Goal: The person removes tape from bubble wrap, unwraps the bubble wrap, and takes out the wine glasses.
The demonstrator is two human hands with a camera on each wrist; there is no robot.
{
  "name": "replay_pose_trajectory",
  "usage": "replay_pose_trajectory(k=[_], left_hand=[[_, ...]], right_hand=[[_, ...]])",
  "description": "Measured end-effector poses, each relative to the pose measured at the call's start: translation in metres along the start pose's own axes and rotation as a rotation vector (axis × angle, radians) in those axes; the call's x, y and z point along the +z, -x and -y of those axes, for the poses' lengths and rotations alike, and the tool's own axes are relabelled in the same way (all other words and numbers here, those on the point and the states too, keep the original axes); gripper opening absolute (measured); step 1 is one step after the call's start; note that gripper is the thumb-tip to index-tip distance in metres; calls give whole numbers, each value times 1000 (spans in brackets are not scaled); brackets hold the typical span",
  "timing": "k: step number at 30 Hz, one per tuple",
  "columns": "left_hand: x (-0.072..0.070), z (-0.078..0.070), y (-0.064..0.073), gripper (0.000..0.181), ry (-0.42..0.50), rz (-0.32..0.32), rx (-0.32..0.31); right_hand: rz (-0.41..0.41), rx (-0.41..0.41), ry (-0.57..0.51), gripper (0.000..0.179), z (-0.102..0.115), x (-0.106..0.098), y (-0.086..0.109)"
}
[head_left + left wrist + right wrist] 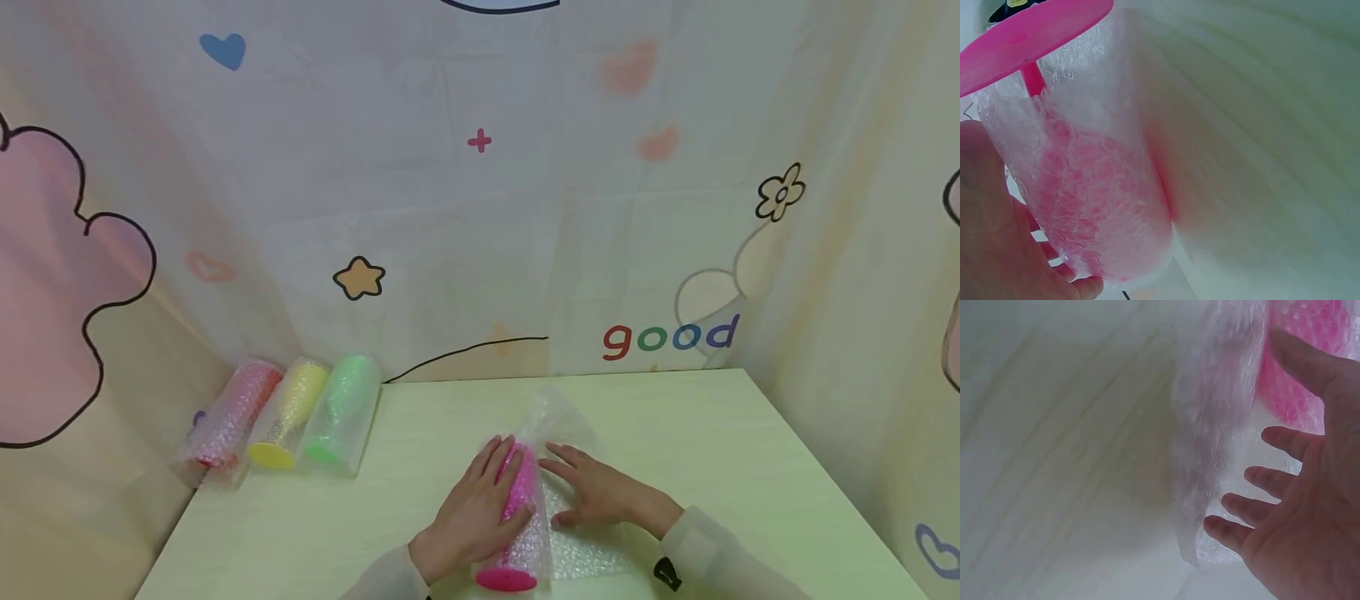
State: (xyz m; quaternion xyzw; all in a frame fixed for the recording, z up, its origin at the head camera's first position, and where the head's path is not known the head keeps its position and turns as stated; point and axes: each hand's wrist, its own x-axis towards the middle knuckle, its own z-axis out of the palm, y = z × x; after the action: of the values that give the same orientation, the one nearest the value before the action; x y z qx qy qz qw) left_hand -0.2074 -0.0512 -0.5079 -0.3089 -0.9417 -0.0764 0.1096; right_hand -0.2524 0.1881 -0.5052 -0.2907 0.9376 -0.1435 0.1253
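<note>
A pink plastic goblet (517, 500) lies on its side on the table, wrapped in clear bubble wrap, its flat round foot (507, 579) toward me. In the left wrist view its foot and thin stem (1033, 78) show, the bowl (1097, 206) blurred by the wrap. My left hand (476, 508) rests along the goblet's left side and top, fingers stretched forward. On the right, a loose flap of bubble wrap (588, 550) spreads flat over the table. My right hand (600, 487) lies over that flap with fingers spread, its fingertips close beside the goblet.
Three more bubble-wrapped pieces lie at the table's back left: a red one (240, 408), a yellow one (296, 408) and a green one (348, 408). A printed curtain (450, 208) hangs behind the pale table (420, 417) and along its sides.
</note>
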Motion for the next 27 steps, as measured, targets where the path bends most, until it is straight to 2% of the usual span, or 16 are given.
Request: replay_pose_trajectory(k=[15, 27], left_hand=[[0, 2, 2, 74, 59, -10, 14], [-1, -6, 2, 74, 87, 10, 18]], right_hand=[[-1, -35, 42, 86, -6, 8, 4], [24, -6, 43, 86, -14, 3, 18]])
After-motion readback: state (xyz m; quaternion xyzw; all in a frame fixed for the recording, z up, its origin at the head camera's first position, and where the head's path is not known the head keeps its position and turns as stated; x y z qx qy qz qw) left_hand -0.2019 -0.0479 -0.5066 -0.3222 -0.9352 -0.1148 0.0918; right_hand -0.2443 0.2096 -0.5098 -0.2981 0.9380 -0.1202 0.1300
